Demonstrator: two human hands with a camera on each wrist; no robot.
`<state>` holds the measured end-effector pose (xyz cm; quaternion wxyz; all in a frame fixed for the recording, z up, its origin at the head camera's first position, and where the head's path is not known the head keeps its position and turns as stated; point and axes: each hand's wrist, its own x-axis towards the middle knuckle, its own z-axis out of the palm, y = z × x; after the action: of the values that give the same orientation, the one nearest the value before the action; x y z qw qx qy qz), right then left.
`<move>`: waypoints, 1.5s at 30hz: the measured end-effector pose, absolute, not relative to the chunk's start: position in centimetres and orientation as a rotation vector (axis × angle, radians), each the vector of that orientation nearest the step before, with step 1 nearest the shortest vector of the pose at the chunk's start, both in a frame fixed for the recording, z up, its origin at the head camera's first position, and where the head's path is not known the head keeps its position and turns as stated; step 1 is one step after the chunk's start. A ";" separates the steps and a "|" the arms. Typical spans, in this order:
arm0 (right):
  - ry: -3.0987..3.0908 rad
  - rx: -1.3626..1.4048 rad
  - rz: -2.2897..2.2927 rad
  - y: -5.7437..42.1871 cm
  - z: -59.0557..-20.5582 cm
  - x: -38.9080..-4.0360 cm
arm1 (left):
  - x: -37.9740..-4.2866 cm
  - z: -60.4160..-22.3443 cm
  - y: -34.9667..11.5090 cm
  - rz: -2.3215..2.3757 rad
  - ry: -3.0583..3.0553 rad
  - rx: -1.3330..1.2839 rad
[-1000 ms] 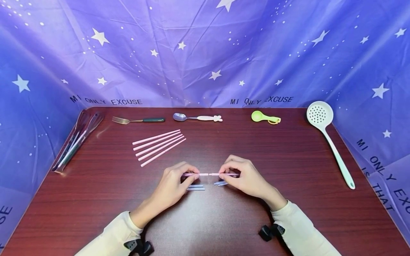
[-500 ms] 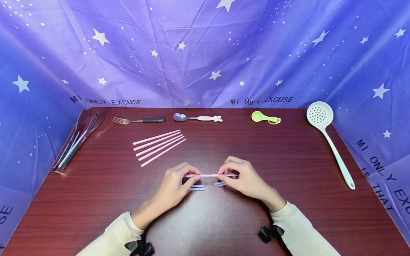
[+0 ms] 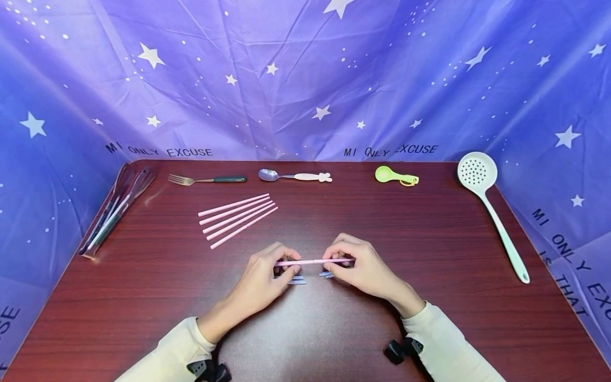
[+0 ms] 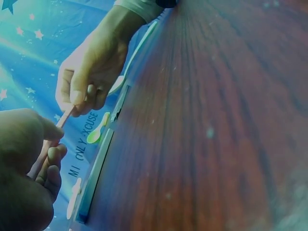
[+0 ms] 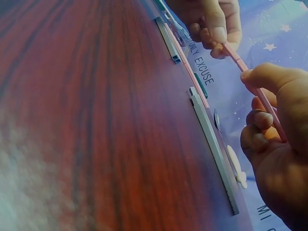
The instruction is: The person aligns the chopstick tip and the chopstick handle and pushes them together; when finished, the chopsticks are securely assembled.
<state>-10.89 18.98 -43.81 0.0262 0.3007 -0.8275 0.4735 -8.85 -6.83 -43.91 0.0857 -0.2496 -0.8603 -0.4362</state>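
Note:
Between my two hands a thin pink straw [image 3: 310,261] is held level just above the table, with a fine seam near its middle. My left hand [image 3: 264,273] pinches its left part between thumb and fingers. The right hand [image 3: 364,265] grips the other part the same way. In the right wrist view the pink straw [image 5: 262,98] runs through my right fingers to the left fingertips. Grey-blue straws lie on the table below: a left group [image 3: 298,280] partly under the left hand, and a right group [image 3: 326,274] mostly covered by the right.
Several pink straws [image 3: 238,215] lie fanned beyond the left hand. Along the back are a fork [image 3: 210,180], a spoon [image 3: 296,176] and a green measuring spoon [image 3: 396,174]. A clear holder with utensils [image 3: 112,217] stands left; a pale skimmer [image 3: 496,223] lies right.
The small gap between the two pink pieces has closed, and they now look like one line. Both hands have come slightly closer together; the left fingers show more of the straw.

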 end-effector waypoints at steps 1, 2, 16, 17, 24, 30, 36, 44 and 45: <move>-2.558 0.928 1.466 19.0 -43.8 -10.9 | -8.9 -43.9 -6.8 -1.302 -2.563 -0.743; -2.563 0.924 1.468 19.0 -43.8 -10.8 | -8.9 -44.0 -6.9 -1.305 -2.562 -0.742; -2.493 0.986 1.457 18.8 -43.7 -10.7 | -8.7 -43.8 -6.8 -1.372 -2.554 -0.755; -2.482 0.994 1.456 18.7 -43.6 -10.7 | -8.7 -43.8 -6.8 -1.375 -2.552 -0.761; -2.472 1.015 1.453 18.7 -43.9 -10.7 | -8.6 -44.0 -6.7 -1.384 -2.525 -0.798; -2.447 1.043 1.442 18.5 -44.2 -10.7 | -8.6 -44.1 -6.6 -1.398 -2.505 -0.811; -2.422 1.050 1.436 18.1 -44.3 -10.7 | -8.5 -43.9 -6.7 -1.401 -2.472 -0.812; -2.424 1.047 1.439 18.5 -43.7 -10.7 | -8.5 -43.5 -6.7 -1.410 -2.483 -0.802; -2.425 1.045 1.442 18.5 -43.7 -10.8 | -8.5 -43.4 -6.7 -1.407 -2.488 -0.797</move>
<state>-10.78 18.55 -43.67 0.0664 0.3464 -0.8044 0.4781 -8.50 -6.71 -43.39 0.0872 -0.2677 -0.8353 -0.4723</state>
